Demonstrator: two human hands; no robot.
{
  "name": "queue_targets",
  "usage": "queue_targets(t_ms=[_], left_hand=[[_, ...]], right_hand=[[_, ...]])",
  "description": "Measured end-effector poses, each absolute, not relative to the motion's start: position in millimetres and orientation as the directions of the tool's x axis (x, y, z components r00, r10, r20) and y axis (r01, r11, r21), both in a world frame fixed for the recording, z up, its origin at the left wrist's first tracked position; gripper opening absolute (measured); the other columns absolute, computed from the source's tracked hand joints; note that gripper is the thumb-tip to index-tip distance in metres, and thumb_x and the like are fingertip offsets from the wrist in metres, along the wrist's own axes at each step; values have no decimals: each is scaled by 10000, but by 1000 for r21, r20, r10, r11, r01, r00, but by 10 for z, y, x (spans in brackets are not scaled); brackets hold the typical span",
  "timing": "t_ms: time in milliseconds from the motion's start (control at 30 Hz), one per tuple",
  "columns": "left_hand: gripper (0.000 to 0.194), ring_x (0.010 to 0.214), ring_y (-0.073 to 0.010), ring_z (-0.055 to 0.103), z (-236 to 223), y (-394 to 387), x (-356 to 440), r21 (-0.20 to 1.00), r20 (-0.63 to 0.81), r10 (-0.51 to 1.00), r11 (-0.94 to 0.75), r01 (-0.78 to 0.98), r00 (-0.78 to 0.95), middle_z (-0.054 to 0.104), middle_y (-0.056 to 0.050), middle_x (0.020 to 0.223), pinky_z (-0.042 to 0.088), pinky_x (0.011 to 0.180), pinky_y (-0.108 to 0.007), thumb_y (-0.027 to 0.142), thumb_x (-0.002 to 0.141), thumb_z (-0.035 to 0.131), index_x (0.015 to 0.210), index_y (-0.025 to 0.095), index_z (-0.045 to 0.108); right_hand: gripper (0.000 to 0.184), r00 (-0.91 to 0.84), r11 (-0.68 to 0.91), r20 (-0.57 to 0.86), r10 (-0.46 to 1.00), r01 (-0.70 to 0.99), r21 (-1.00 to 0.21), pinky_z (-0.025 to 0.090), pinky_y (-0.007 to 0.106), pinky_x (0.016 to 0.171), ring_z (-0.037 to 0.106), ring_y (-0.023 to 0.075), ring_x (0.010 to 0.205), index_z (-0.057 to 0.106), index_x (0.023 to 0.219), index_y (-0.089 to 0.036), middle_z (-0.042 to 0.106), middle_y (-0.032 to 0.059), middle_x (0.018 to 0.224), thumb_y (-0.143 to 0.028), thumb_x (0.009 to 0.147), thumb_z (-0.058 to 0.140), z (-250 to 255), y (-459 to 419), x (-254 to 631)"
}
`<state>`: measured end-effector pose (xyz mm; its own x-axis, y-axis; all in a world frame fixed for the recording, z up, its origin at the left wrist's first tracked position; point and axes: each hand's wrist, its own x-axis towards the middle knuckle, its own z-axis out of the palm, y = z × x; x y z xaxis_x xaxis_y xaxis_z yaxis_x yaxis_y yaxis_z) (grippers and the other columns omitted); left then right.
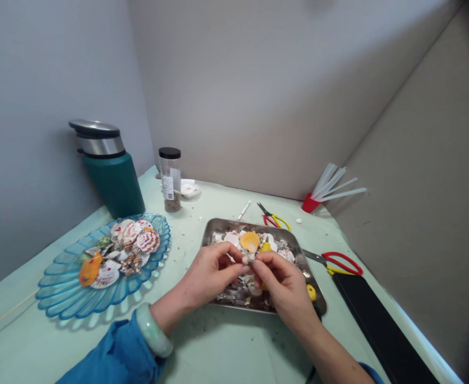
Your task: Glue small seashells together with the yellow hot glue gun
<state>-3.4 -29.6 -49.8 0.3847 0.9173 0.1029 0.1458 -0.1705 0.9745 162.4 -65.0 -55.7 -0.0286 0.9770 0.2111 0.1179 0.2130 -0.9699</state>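
Between the fingertips of both my hands is a small pale seashell (248, 258), partly covered by the fingers. My left hand (214, 269) pinches it from the left, thumb and forefinger closed. From the other side my right hand (280, 277) grips it, also in a pinch. Just beneath lies a metal tray (212, 226) of mixed shells, among them an orange scallop shell (250, 241) and a yellow piece (311, 292). Whether the held shell is one piece or several joined, I cannot tell.
At left, a blue scalloped glass plate (54, 296) holds shells. Behind stand a green bottle (116, 181) and a black-lidded jar (170, 178). Scissors (274, 217) and larger red-yellow scissors (340, 262) lie near the tray. Glue sticks stand in a red cup (310, 202); a black slab (378, 325) lies right.
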Motion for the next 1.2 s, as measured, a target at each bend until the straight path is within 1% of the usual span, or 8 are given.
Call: queue_targets(t_ms=[100, 267, 467, 600, 733, 833, 1000, 1200], left_hand=[[131, 497, -101, 527, -490, -306, -35, 978, 112, 916, -170, 119, 386, 579, 31, 571, 401, 469, -199, 250, 745, 661, 777, 153, 578], [131, 536, -97, 576, -472, -322, -36, 986, 134, 905, -163, 38, 404, 652, 3, 730, 462, 510, -208, 211, 762, 644, 869, 157, 592], [99, 528, -90, 573, -464, -319, -47, 986, 136, 904, -162, 31, 405, 636, 12, 684, 453, 508, -194, 215, 773, 643, 837, 147, 614], [116, 514, -95, 564, -467, -324, -55, 983, 131, 911, -172, 71, 390, 609, 23, 616, 436, 497, -194, 246, 771, 651, 812, 144, 615], [107, 512, -104, 562, -456, -335, -53, 977, 127, 915, -182, 110, 384, 595, 25, 577, 433, 499, -201, 234, 753, 662, 790, 143, 620], [109, 512, -109, 566, -451, -338, -52, 973, 126, 916, -189, 132, 381, 597, 22, 573, 427, 494, -203, 241, 754, 661, 784, 143, 626], [113, 510, -109, 572, -462, -332, -52, 975, 136, 912, -193, 112, 387, 595, 24, 579, 435, 497, -205, 248, 758, 658, 794, 144, 632], [98, 522, -108, 581, -471, -318, -50, 966, 186, 906, -239, 97, 380, 611, 12, 619, 442, 509, -206, 230, 748, 668, 768, 136, 649]], right_hand=[[204, -33, 210, 207, 978, 122, -970, 366, 205, 512, 455, 92, 538, 592, 770, -179, 503, -46, 582, -360, 865, 591, -553, -645, 1621], [206, -35, 203, 200, 979, 110, -973, 373, 199, 512, 462, 87, 543, 590, 763, -176, 517, -43, 603, -354, 866, 592, -559, -640, 1621], [228, -30, 173, 171, 985, 92, -981, 365, 198, 497, 451, 81, 528, 576, 741, -169, 531, -37, 618, -362, 860, 593, -545, -635, 1606], [258, -24, 157, 156, 988, 114, -981, 351, 204, 493, 430, 85, 528, 554, 707, -169, 506, -39, 597, -376, 858, 588, -545, -634, 1602], [261, -15, 149, 148, 989, 137, -979, 355, 217, 501, 431, 94, 532, 540, 701, -174, 517, -33, 602, -379, 859, 579, -552, -641, 1605], [264, -10, 138, 138, 990, 143, -980, 358, 222, 497, 433, 97, 521, 533, 693, -177, 519, -32, 596, -382, 855, 575, -547, -653, 1605], [259, -4, 142, 144, 990, 193, -971, 352, 225, 489, 430, 101, 517, 525, 688, -182, 510, -32, 590, -373, 857, 562, -539, -674, 1596], [271, -6, 130, 132, 991, 211, -969, 343, 223, 475, 418, 100, 501, 504, 661, -188, 488, -39, 562, -374, 851, 557, -521, -673, 1585]])
